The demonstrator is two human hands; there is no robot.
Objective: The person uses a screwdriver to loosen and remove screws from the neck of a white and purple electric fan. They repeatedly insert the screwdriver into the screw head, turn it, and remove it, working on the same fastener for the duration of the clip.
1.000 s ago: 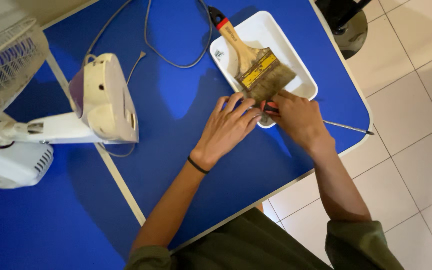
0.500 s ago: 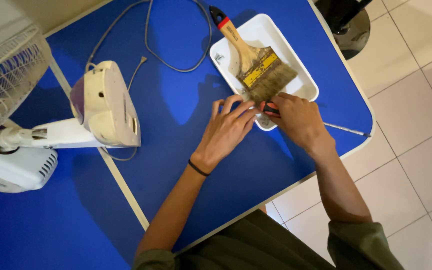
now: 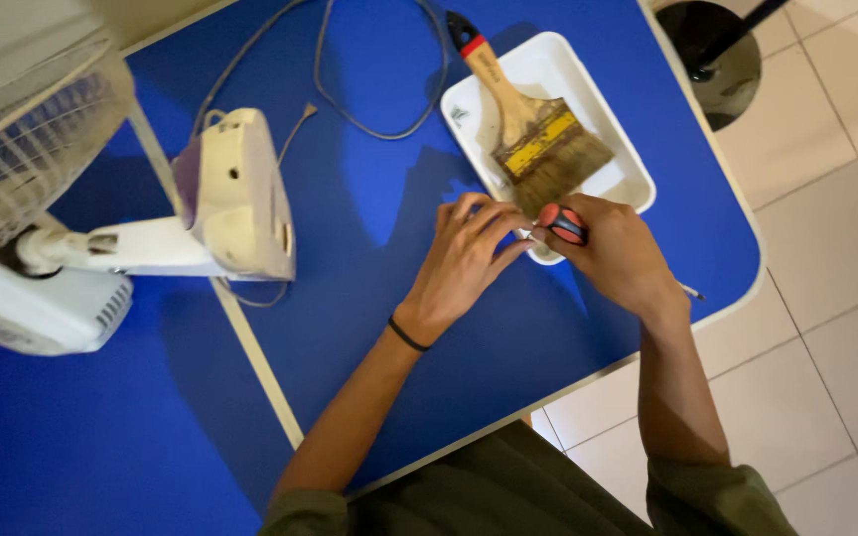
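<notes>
I see a wide blue counter [image 3: 369,328] that fills most of the view, with pale floor tiles [image 3: 826,298] on the right side. On the left of the counter lies a white electric fan [image 3: 81,238], taken partly apart: its wire cage [image 3: 22,139] is at the top left, its motor housing [image 3: 240,194] lies on its side near the middle, and a thin grey cable [image 3: 379,124] curls above it.

Next is a white rectangular tray [image 3: 588,99] at the far right part of the counter. A broad paintbrush [image 3: 533,139] with a wooden handle and a yellow band rests in it, bristles toward me.

Just at the near corner of the tray the two hands meet. The right hand [image 3: 618,258] is wrapped around a screwdriver [image 3: 561,223] with a red and black handle; its thin metal shaft sticks out behind the wrist, over the counter edge. The left hand [image 3: 464,263] has its fingers [image 3: 494,220] pressed together at the tips, pinching something very small beside the screwdriver handle; I cannot tell what it is.

Compared with half a second ago, both hands stay in the same place, only the left fingers are curled closer to the handle. In my judgement, fine work on a small part is going on and is not finished
</notes>
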